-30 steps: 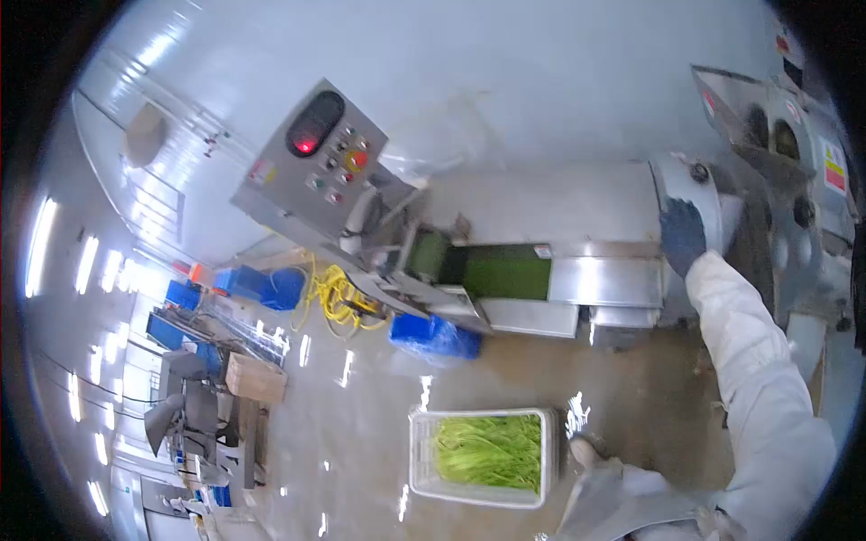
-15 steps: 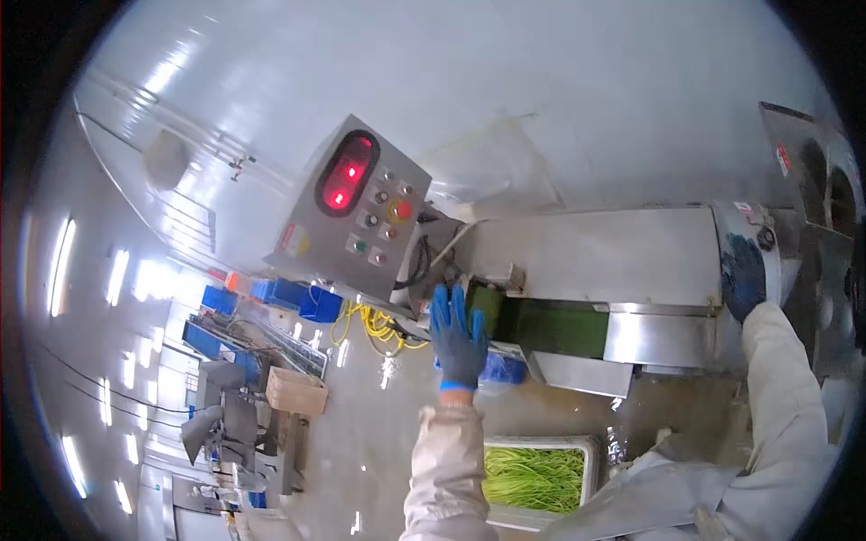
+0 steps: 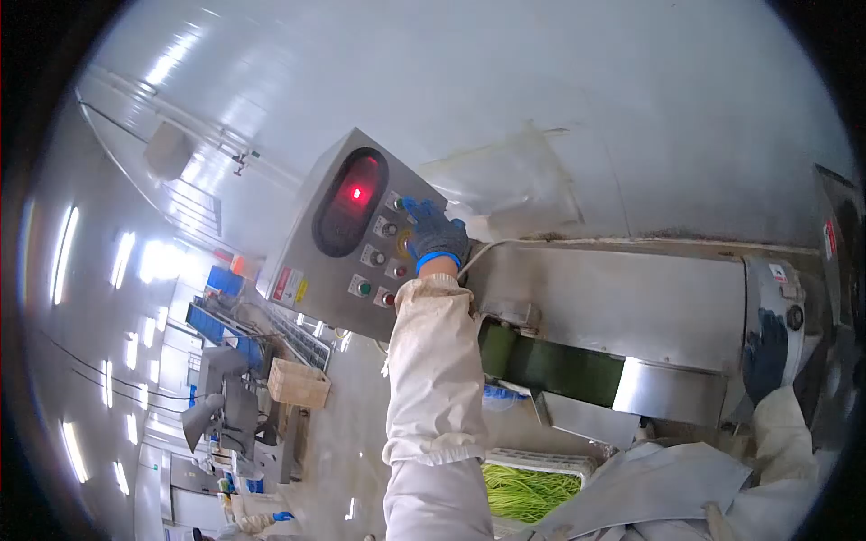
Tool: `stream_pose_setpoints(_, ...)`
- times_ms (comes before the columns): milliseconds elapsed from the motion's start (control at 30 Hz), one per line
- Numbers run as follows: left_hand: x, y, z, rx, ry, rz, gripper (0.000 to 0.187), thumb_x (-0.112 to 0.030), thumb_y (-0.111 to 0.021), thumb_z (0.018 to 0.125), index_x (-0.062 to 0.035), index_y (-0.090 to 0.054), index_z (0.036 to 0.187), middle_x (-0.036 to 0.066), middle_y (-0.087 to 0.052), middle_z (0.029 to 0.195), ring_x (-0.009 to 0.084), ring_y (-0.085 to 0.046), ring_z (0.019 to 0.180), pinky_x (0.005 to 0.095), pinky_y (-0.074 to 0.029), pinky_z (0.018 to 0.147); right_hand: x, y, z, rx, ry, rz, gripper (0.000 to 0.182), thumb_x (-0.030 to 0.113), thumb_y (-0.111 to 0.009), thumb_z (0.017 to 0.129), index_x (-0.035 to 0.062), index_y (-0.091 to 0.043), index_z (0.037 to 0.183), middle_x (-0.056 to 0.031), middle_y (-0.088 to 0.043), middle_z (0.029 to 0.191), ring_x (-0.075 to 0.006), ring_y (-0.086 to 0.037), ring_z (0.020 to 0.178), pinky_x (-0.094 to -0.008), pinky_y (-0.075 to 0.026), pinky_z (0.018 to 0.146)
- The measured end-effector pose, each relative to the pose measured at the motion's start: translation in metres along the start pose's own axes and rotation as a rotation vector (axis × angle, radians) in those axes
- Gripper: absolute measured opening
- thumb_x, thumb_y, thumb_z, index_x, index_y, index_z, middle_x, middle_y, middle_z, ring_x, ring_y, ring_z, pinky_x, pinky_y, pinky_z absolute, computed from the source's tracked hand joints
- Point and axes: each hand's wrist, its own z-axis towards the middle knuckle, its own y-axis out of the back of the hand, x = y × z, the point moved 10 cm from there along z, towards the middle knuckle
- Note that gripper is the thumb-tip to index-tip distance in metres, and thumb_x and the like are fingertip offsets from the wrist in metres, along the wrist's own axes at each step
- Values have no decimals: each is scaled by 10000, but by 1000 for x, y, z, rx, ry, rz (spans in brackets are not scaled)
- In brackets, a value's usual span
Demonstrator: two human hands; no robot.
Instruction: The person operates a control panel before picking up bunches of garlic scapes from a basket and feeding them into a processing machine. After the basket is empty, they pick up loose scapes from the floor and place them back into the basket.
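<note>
Left hand (image 3: 437, 236), fingers spread, over control panel's (image 3: 302, 248) upper right edge; contact unclear. Wearer does best with one straight fingertip, others clear of neighbouring buttons (image 3: 363, 288). Right hand (image 3: 765, 356) at end housing (image 3: 760, 287), grip can't be told. Counted: one panel, one green belt (image 3: 564, 365), one crate (image 3: 541, 458).

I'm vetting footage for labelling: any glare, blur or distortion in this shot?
Head view: fisheye bending, dark corners; strip lights burnt out at left; bright sheen on the steel chute; red display too bloomed to read; far equipment soft.
</note>
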Motion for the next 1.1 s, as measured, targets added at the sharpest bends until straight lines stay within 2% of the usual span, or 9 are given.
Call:
stream_pose_setpoints(167,-2,26,3,65,171,-128,648,-367,-453,859,-5,-282,1369,179,-140,1472,394,-165,1340,551,-170,1061,-17,-23,-4,78,-39,-48,438,82,-476,854,-15,-418,1278,-220,-419,1306,-381,-342,1248,-444,-244,1053)
stream_pose_setpoints(267,-23,11,29,22,-107,306,440,-349,-421,867,-23,-611,1094,231,-533,1187,347,-469,1158,566,-182,1026,-28,-32,-7,116,-99,48,413,89,-475,866,-8,-437,1265,-212,-429,1304,-363,-344,1253,-426,-254,1050)
stream_pose_setpoints(433,6,-17,63,1,50,121,433,-326,-421,856,-9,-619,1076,215,-565,1148,358,-494,1130,541,-195,1027,-11,-14,-3,2,28,53,426,54,-490,826,-27,-443,1242,-204,-434,1306,-374,-365,1236,-455,-267,1036)
stream_pose_setpoints(567,-18,-3,34,399,-58,148,481,-243,-458,847,87,-489,1194,271,-460,1257,376,-484,1149,499,-138,1072,-18,-13,-1,23,-115,242,411,99,-483,859,-13,-448,1252,-201,-439,1299,-358,-374,1230,-435,-271,1037)
stream_pose_setpoints(633,-7,11,34,37,14,177,444,-234,-460,837,60,-536,1161,240,-511,1218,372,-503,1127,482,-203,1054,-16,-14,0,29,-136,304,404,121,-480,875,-6,-451,1257,-199,-442,1296,-349,-379,1227,-426,-272,1038)
stream_pose_setpoints(833,-5,25,34,282,66,-204,443,-248,-468,822,23,-534,1165,259,-474,1245,410,-479,1124,432,-336,992,-15,-13,-4,18,48,79,412,149,-476,887,1,-442,1269,-206,-431,1306,-354,-374,1229,-426,-266,1040)
stream_pose_setpoints(933,-19,21,37,-116,-298,89,445,-249,-500,837,16,-474,1193,250,-441,1261,396,-499,1091,447,-357,963,-12,-6,0,30,-47,145,412,146,-475,887,1,-442,1272,-206,-433,1305,-355,-378,1226,-432,-270,1036)
stream_pose_setpoints(1000,-36,49,-13,-424,-390,-272,414,-243,-531,844,19,-476,1159,228,-468,1227,381,-514,1069,435,-377,945,-13,-10,0,21,-14,99,412,144,-474,888,0,-441,1272,-207,-434,1304,-355,-378,1226,-433,-272,1034)
stream_pose_setpoints(1100,-75,67,-102,-133,-390,-971,312,-162,-539,853,8,-514,1113,225,-523,1117,360,-485,1091,409,-370,950,-8,-5,2,-5,27,59,410,141,-474,888,-2,-442,1271,-209,-438,1297,-355,-380,1225,-433,-278,1031)
